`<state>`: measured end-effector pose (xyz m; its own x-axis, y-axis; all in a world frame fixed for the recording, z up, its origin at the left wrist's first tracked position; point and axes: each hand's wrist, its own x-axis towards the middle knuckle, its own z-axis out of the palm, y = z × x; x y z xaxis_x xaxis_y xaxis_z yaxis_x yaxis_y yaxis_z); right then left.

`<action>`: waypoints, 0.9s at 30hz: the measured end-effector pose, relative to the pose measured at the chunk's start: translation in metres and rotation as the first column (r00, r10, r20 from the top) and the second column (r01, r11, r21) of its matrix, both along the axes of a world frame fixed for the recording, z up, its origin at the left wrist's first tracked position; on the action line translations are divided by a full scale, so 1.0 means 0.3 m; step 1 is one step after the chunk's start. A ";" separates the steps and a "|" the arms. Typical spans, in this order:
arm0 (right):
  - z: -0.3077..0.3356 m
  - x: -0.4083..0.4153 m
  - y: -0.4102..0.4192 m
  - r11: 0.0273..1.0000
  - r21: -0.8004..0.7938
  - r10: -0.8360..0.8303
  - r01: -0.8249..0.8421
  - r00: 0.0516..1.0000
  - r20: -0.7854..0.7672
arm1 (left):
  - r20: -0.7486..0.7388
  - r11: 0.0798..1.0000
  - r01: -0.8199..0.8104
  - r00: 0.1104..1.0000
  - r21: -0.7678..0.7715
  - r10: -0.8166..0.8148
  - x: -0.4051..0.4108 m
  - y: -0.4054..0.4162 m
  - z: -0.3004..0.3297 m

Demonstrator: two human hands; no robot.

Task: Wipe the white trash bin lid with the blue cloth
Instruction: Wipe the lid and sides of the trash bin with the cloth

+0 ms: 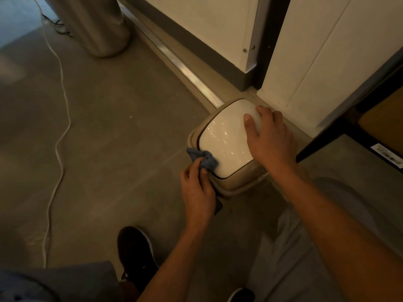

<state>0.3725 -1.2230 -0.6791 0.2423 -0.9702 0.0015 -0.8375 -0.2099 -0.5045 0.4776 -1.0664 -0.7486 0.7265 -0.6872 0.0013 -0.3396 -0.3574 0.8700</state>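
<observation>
Blue cloth (201, 160) in left hand (197, 190), against lid (226, 136)

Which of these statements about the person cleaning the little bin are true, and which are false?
1. The left hand holds the blue cloth. True.
2. The cloth lies at the middle of the white lid. False: it is bunched at the lid's left edge.
3. The right hand rests on the lid. True.
4. The lid is lifted off the bin. False: it sits on the bin.
5. A white cable runs across the floor to the left. True.
6. The right hand has a grip on a spray bottle. False: it holds nothing.
</observation>
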 end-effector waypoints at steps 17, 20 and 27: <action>0.007 0.014 -0.007 0.995 0.097 -0.021 0.022 1.000 -0.008 | 0.143 0.982 0.164 0.978 -0.093 -0.150 -0.213 0.098 0.054; 0.020 0.004 -0.021 0.985 0.172 0.023 -0.024 1.000 0.008 | 0.298 0.960 0.278 0.920 -0.042 -0.254 -0.220 0.058 0.080; 0.031 -0.006 -0.022 0.980 0.192 0.062 -0.062 0.998 0.004 | 0.363 0.946 0.325 0.883 -0.014 -0.298 -0.118 0.161 0.004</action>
<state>0.3708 -1.2295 -0.6700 0.3017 -0.9356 -0.1833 -0.8269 -0.1611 -0.5388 0.4422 -1.0182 -0.7476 0.4176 -0.8661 0.2747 -0.7111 -0.1233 0.6922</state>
